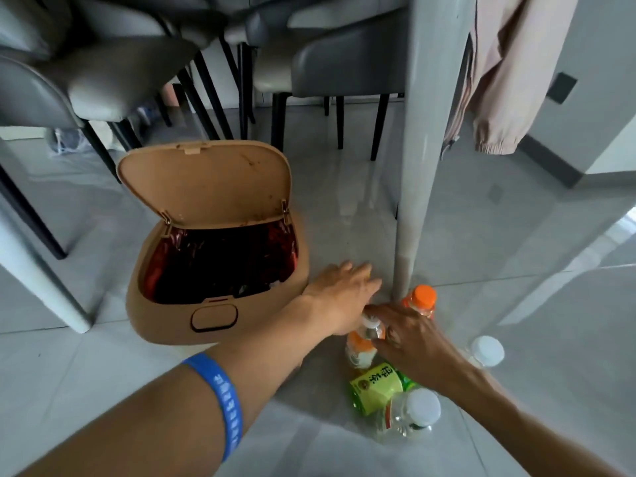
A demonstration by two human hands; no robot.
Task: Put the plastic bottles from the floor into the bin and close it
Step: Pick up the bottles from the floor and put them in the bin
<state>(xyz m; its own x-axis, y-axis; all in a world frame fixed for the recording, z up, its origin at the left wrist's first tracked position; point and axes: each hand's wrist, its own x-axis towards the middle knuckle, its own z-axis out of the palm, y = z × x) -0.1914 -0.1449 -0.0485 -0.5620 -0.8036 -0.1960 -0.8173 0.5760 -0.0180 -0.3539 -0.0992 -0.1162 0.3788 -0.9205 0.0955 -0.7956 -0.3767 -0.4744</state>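
Observation:
A tan bin [165, 304] stands on the floor with its lid [206, 180] swung up, showing a dark red liner inside. Several plastic bottles are clustered to its right. An orange-capped bottle [421, 297] stands by the table leg. My right hand [413, 339] has its fingers curled around the neck of a white-capped bottle with an orange label [359, 351]. My left hand [344, 294] hovers palm down, fingers spread, between the bin and the bottles. Nearer me are a green-labelled bottle [377, 387], a clear white-capped bottle [413, 413] and another white-capped bottle [487, 351].
A pale table leg [413, 201] rises just behind the bottles. Grey chairs with black legs [344, 63] crowd the space behind the bin. A second table leg [51, 287] stands to the bin's left. Pink clothing [499, 80] hangs at the upper right.

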